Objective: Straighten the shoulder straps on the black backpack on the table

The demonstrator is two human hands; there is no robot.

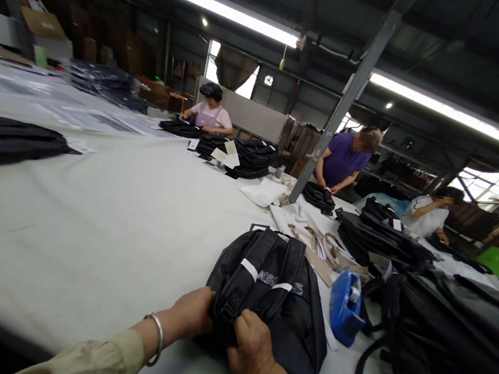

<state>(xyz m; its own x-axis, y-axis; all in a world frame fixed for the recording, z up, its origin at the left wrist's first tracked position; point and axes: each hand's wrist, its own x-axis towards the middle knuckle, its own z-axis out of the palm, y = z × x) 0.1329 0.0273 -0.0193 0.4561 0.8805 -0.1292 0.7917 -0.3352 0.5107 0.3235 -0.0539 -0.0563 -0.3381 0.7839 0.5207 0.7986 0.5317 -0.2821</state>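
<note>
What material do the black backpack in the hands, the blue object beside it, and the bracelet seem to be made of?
Black backpack: probably a coated synthetic fabric; it has a slight sheen and soft folds. Blue tape dispenser: likely hard plastic, glossy with smooth moulded edges. Bracelet on the left wrist: seems to be silver-coloured metal, thin and shiny.

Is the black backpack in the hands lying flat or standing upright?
Lying flat: the backpack rests on the table, straps up.

Black backpack (270, 298) lying straps-up on table
</note>
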